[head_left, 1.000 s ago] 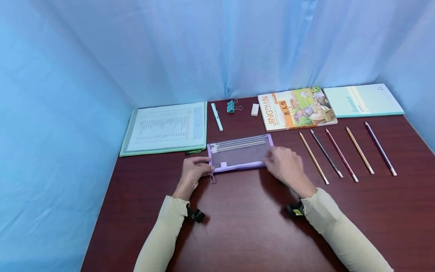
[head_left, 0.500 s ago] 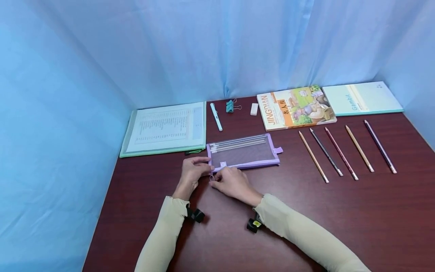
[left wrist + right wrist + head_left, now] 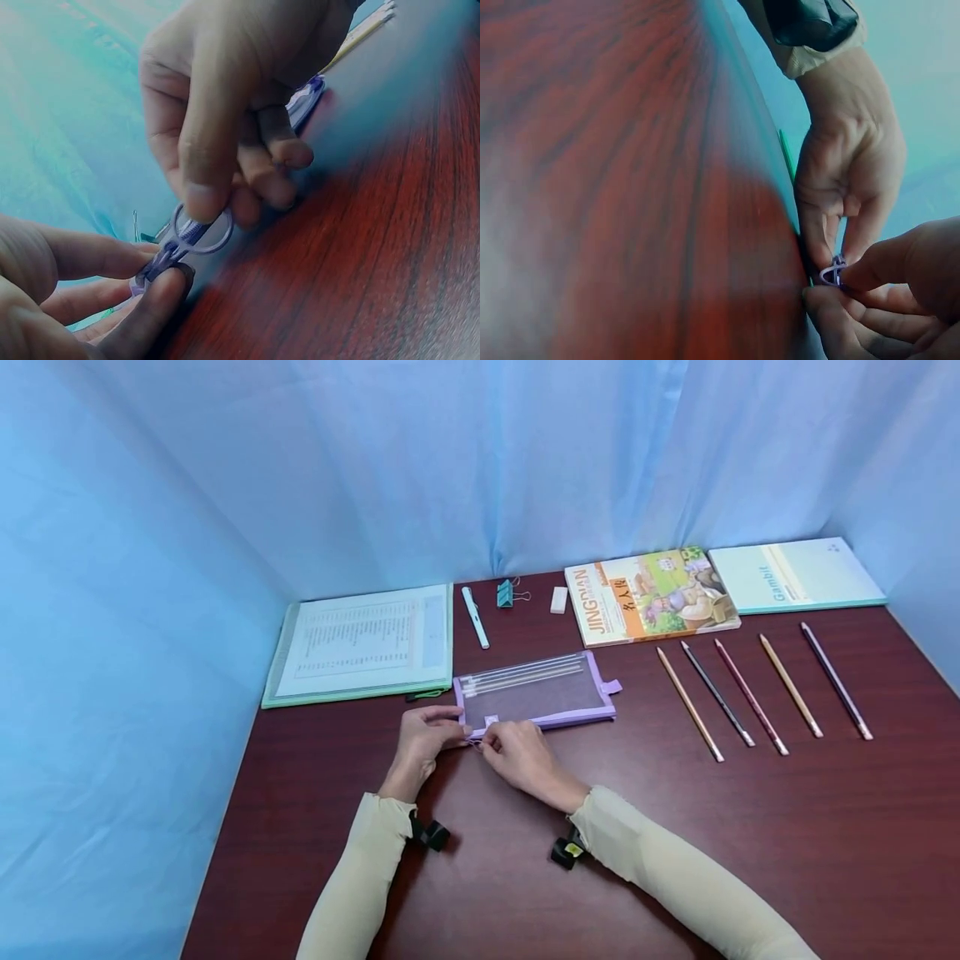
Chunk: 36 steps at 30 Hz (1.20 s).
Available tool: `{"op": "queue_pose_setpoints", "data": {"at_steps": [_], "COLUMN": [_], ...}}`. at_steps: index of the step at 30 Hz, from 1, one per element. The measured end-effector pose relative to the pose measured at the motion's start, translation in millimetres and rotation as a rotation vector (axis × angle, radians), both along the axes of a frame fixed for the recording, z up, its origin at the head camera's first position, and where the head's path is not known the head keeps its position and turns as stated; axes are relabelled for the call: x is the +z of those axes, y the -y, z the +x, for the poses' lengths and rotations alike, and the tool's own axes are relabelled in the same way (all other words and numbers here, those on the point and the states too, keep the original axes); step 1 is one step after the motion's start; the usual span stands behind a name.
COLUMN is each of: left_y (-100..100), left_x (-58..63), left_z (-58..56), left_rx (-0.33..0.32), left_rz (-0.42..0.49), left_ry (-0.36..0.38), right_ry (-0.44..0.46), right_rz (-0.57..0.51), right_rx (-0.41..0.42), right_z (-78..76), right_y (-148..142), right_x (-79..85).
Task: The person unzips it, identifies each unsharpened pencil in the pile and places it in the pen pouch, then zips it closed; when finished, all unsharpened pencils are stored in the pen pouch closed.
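A purple-edged mesh zip pencil case (image 3: 551, 697) lies flat on the table in the head view, several thin pencils (image 3: 525, 675) showing through its top. My left hand (image 3: 426, 742) pinches its near left corner between thumb and fingers. My right hand (image 3: 525, 760) is at the same corner, fingers curled, thumb and forefinger on the zip's pull ring (image 3: 227, 241). In the left wrist view the right thumb overlaps the ring while the left fingertips grip the case end just below it. The right wrist view shows both hands' fingertips meeting around the small purple ring (image 3: 824, 276).
Several loose pencils (image 3: 752, 697) lie side by side at the right. Along the back are a document folder (image 3: 360, 643), a light blue pen (image 3: 476, 618), a teal binder clip (image 3: 506, 594), an eraser (image 3: 558, 600), an illustrated book (image 3: 652, 597) and a pale notebook (image 3: 798, 574).
My right hand went from the case's right end to its near left corner and the pull ring, then shifted slightly right. The left hand kept its hold on the corner.
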<state>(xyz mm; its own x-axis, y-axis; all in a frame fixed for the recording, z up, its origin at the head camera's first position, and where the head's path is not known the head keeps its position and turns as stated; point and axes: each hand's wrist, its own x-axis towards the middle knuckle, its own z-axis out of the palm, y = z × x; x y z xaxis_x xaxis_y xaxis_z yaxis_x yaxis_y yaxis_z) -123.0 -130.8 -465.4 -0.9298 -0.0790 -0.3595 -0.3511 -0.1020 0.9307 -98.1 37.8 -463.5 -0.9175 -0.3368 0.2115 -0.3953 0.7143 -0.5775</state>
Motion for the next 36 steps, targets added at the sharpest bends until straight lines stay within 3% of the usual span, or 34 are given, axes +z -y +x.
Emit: {"op": "queue_pose_setpoints", "data": {"at_steps": [15, 36], "left_y": [-6, -4], "left_x": [0.2, 1.3], "left_z": [1.1, 0.8], "left_rx": [-0.026, -0.02], "left_rz": [0.005, 0.009], "left_ry": [0.008, 0.002], "right_ry": [0.062, 0.112], "right_rz": [-0.027, -0.015], "right_rx": [-0.001, -0.049], "right_z": [-6.2, -13.9], "right_y": [-30, -110], "right_x": [1.6, 3.9]}}
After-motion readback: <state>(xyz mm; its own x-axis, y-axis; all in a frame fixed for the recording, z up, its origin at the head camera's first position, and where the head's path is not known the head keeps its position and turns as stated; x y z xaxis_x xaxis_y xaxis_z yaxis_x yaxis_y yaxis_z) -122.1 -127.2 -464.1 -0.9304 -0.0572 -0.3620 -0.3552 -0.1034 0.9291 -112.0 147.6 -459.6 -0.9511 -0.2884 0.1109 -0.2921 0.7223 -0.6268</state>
